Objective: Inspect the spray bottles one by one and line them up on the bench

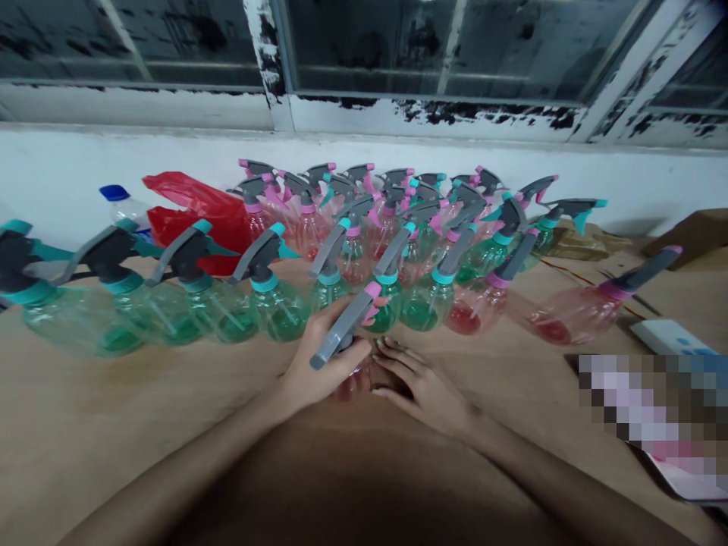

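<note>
My left hand (318,364) is wrapped around a pink spray bottle (356,379) with a grey trigger head (344,324) and pink collar, standing on the wooden table. My right hand (424,387) rests beside it on the bottle's right side, fingers curled against its body. Right behind the hands stands a row of green spray bottles (273,303) with teal collars. More pink spray bottles (353,227) crowd behind that row.
A red plastic bag (193,208) and a blue-capped water bottle (119,201) lie at the back left against the white wall. A pink bottle (574,311) stands apart at the right. A white booklet (665,337) and a cardboard box (691,231) sit at the right.
</note>
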